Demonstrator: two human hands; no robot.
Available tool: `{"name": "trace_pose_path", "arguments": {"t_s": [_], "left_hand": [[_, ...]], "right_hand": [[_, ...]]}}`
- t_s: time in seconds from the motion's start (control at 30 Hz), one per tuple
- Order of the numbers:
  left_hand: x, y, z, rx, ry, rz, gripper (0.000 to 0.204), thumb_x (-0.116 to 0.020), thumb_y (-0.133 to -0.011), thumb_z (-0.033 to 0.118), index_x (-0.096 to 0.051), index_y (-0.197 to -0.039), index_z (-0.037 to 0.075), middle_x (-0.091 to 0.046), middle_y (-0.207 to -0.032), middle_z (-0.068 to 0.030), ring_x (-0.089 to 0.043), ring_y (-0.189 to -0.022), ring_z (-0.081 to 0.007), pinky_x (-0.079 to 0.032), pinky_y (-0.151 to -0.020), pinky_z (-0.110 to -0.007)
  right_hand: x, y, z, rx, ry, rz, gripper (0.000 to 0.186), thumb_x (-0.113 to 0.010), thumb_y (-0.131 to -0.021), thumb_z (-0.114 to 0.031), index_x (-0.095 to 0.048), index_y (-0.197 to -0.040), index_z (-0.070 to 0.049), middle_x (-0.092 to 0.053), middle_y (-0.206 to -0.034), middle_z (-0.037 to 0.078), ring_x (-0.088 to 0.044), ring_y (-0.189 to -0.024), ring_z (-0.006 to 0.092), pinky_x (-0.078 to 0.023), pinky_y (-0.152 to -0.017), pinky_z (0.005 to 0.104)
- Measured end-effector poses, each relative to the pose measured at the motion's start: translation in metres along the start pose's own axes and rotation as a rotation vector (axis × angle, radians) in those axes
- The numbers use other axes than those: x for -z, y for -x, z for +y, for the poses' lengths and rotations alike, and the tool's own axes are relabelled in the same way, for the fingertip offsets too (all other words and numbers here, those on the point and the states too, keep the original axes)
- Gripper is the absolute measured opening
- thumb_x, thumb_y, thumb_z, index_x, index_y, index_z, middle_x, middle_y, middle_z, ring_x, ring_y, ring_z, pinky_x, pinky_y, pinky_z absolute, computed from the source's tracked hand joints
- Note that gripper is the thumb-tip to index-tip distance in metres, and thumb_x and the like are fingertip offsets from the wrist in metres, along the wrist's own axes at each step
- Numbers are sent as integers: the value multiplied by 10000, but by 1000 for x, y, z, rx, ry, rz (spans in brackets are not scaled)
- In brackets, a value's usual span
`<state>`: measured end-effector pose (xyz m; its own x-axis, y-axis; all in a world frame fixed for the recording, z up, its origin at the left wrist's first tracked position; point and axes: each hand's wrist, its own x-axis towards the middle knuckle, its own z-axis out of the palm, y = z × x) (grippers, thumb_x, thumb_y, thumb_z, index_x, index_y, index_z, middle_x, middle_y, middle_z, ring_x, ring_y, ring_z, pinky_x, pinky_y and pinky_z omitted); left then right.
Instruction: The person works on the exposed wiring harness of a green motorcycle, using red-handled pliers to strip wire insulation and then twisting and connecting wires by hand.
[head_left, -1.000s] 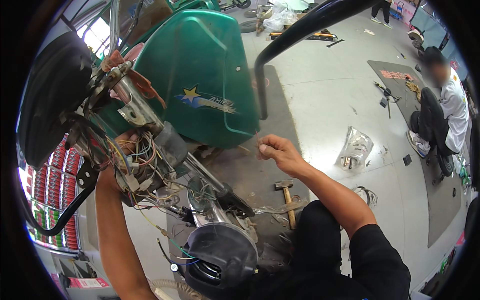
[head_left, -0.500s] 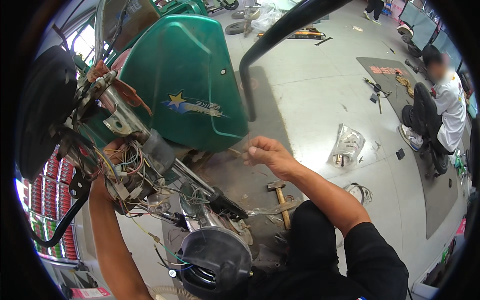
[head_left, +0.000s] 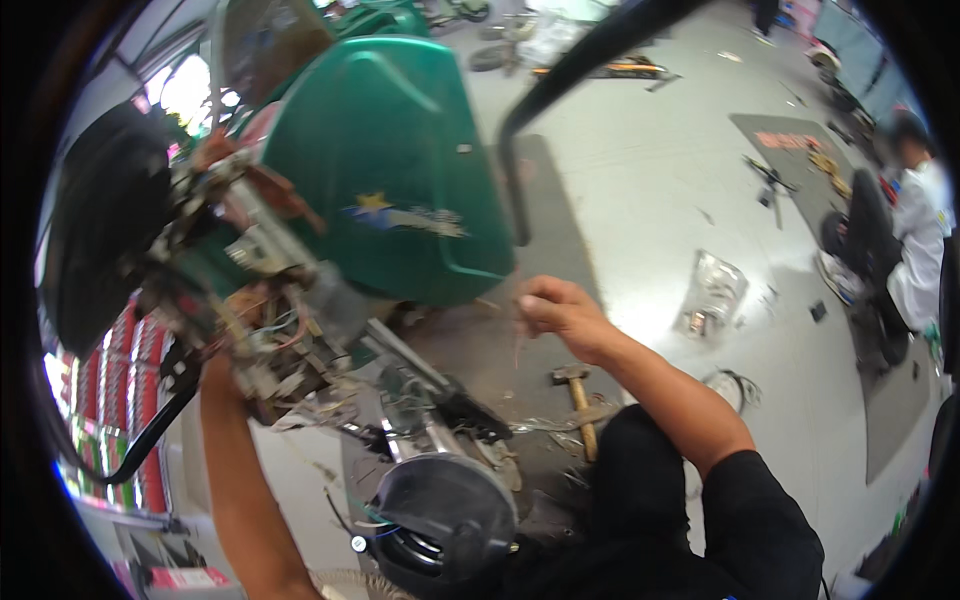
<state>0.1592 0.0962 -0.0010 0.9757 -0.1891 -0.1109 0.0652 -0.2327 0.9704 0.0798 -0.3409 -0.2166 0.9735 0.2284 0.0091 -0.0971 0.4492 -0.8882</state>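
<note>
Two hands over grey workshop floor: right pinching thin wire, left grip hidden among wiring.

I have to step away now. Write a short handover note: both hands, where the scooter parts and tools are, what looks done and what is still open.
Left hand: reaches up into the exposed wire bundle at the scooter's steering column; grip hidden by the parts.
Right hand: closed, pinching a thin wire, held free in front of the green front panel.
Round headlight housing hangs low, wires trailing.
Hammer lies on the floor by the right forearm; clear plastic bag farther right.
Done: wiring laid bare. Left: wires loose, headlight unmounted.
</note>
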Motion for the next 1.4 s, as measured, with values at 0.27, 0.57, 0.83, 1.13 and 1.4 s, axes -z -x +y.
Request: {"name": "trace_pose_path", "arguments": {"t_s": [0.27,0.57,0.83,1.13,1.4], "left_hand": [[-28,-15,-9,34,460,75,338,-677,-1053,251,-662,-1343,78,-770,-1197,-106,-757,-1031,-227,-657,-859,-435],[-4,-11,-19,-47,288,19,263,-631,-1053,238,-724,-1200,41,-757,-1007,-59,-730,-819,-180,-638,-725,-362],[-26,8,2,-49,462,-4,294,-658,-1049,309,-700,-1192,55,-735,-992,-23,-710,-799,-127,-602,-670,-305],[11,-24,-38,-317,3,242,293,-542,-1093,371,-663,-1252,157,-681,-1045,-10,-649,-919,-132,-544,-778,-340],[-21,-2,-18,-415,149,162,351,-549,-1078,318,-620,-1308,62,-718,-1090,-106,-729,-922,-234,-623,-755,-393]], "right_hand": [[50,-10,28,-29,232,164,119,-688,-1036,-157,-659,-1072,-48,-684,-902,28,-656,-808,134,-513,-731,288],[10,-30,0,250,917,186,268,-744,-951,-112,-696,-1187,7,-708,-915,144,-691,-841,261,-555,-819,378],[-105,-24,-95,444,903,6,220,-755,-956,-110,-706,-1150,-20,-654,-946,114,-653,-824,231,-533,-761,348],[-164,-39,-118,733,869,-25,204,-770,-951,-49,-722,-1145,-6,-661,-969,78,-666,-833,161,-534,-767,305],[-188,-38,-165,961,886,23,183,-756,-933,-16,-728,-1113,-28,-700,-989,112,-712,-819,244,-564,-736,361]]}}
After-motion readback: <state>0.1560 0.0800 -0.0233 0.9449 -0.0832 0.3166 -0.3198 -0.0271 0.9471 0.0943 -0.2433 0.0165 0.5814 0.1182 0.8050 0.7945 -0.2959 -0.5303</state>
